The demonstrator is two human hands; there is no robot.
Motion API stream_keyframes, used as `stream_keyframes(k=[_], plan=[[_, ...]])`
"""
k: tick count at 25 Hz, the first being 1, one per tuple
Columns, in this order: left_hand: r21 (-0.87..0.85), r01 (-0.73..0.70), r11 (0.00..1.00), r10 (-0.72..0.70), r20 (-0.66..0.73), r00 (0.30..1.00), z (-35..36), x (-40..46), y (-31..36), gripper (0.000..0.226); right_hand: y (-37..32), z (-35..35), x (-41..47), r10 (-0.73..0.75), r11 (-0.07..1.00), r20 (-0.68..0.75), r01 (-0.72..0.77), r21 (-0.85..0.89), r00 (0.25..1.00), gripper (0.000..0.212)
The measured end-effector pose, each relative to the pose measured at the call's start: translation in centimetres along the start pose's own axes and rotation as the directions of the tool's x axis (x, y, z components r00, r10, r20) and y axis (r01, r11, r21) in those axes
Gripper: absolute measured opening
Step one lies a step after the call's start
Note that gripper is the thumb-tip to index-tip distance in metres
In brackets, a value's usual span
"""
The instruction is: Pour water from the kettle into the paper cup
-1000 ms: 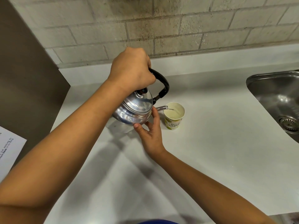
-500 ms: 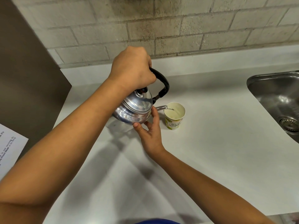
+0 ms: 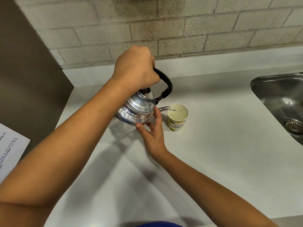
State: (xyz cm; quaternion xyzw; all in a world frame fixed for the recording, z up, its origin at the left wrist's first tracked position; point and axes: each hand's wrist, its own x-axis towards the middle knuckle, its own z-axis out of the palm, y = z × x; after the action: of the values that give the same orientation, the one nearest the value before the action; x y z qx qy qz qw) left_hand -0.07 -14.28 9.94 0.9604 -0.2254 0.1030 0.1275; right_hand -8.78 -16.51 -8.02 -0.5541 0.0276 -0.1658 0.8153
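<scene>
A shiny metal kettle (image 3: pixel 137 110) with a black handle is tilted to the right above the white counter. My left hand (image 3: pixel 136 72) is closed around the top of the handle. Its short spout reaches over the rim of a small paper cup (image 3: pixel 177 117), and a thin stream of water runs into the cup. The cup is white inside, with yellow-green print, and stands upright on the counter. My right hand (image 3: pixel 152 133) has its fingers spread, with the fingertips resting against the kettle's lower right side, just left of the cup.
A steel sink (image 3: pixel 282 102) with a drain is set into the white counter (image 3: pixel 221 153) at the right. A brick wall (image 3: pixel 180 27) runs along the back. At the left stands a brown panel (image 3: pixel 24 76), and a printed sheet of paper (image 3: pixel 9 149) lies below it.
The kettle and both hands hold nearly the same pose. Water keeps running from the spout into the cup.
</scene>
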Motion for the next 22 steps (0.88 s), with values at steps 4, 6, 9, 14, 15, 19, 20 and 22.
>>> stream_keyframes(k=[4,6,9,14,15,19,20,22], plan=[[0.0,0.004,1.0,-0.004,0.004,1.0,-0.11,-0.08,0.02,0.011,0.03,0.02,-0.02,-0.004,1.0,0.0,0.004,0.005,1.0,0.067],[-0.003,0.012,1.0,-0.012,0.006,1.0,-0.17,-0.12,0.06,0.01,0.06,0.01,-0.01,-0.003,1.0,0.002,0.003,0.014,1.0,0.066],[-0.007,0.013,1.0,-0.013,0.008,1.0,-0.2,-0.15,0.11,0.01,0.05,-0.01,-0.02,-0.001,1.0,0.007,0.001,0.016,1.0,0.066],[-0.006,0.015,1.0,-0.015,0.007,1.0,-0.19,-0.17,0.14,0.009,0.04,0.02,-0.03,-0.002,1.0,0.008,0.002,0.005,1.0,0.066],[-0.006,0.017,1.0,-0.017,0.008,1.0,-0.19,-0.17,0.14,0.009,0.07,0.02,-0.02,-0.002,1.0,0.01,0.002,0.005,1.0,0.066],[-0.004,0.019,1.0,-0.019,0.004,1.0,-0.2,-0.13,0.09,0.009,0.2,-0.07,0.1,-0.003,1.0,0.01,0.003,0.007,1.0,0.067],[-0.004,0.019,1.0,-0.019,0.004,1.0,-0.2,-0.12,0.1,0.01,0.21,-0.09,0.11,-0.002,1.0,0.012,0.002,0.005,1.0,0.067],[-0.001,0.02,1.0,-0.02,0.002,1.0,-0.2,-0.12,0.11,0.01,0.23,-0.12,0.11,0.0,1.0,0.014,0.0,0.003,1.0,0.067]])
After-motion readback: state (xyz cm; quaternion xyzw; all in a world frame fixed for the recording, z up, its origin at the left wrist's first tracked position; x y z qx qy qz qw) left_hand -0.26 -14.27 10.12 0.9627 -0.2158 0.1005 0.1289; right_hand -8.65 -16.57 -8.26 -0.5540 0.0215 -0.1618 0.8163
